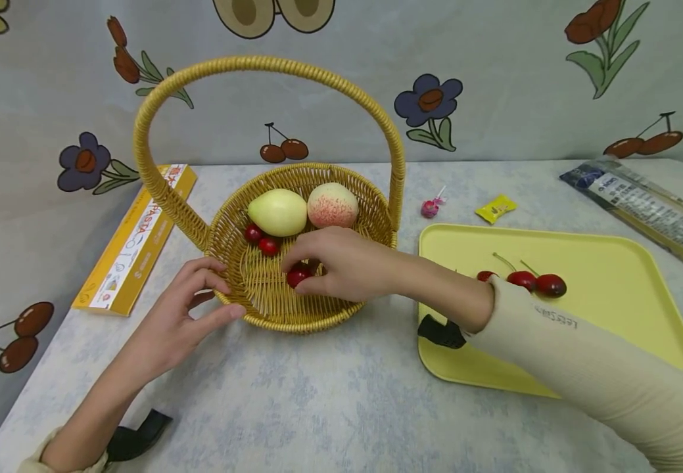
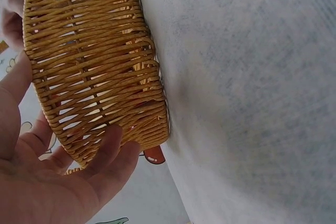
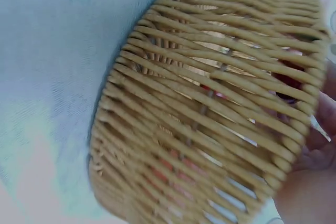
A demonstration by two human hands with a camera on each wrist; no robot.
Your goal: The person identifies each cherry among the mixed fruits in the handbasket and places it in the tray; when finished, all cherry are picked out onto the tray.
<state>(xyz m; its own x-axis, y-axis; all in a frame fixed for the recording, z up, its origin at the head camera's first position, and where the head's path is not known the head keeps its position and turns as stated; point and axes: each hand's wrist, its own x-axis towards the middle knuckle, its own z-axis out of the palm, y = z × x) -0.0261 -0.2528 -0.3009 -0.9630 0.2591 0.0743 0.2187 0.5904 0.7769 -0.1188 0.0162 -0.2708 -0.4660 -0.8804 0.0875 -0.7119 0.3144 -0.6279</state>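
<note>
A wicker basket (image 1: 302, 322) with a tall arched handle holds a pale yellow-green fruit (image 1: 282, 213), a peach (image 1: 332, 205) and two red cherries (image 1: 269, 246) at its left side. Inside the basket, the right hand (image 1: 353, 266) pinches another dark red cherry (image 1: 298, 276) between thumb and fingers, low over the woven bottom. The left hand (image 1: 175, 318) holds the basket's near left rim, thumb at the front edge; in the left wrist view its fingers (image 2: 107, 153) lie against the woven side. Through the weave in the right wrist view, the cherry (image 3: 287, 80) shows dimly.
On the right lies a yellow tray (image 1: 613, 315) with several red cherries (image 1: 551, 285), partly under the right forearm. Behind it are a pink lollipop (image 1: 430, 208), a yellow wrapped candy (image 1: 496, 208) and a long packet (image 1: 649, 203). A pasta box (image 1: 134, 243) stands left of the basket.
</note>
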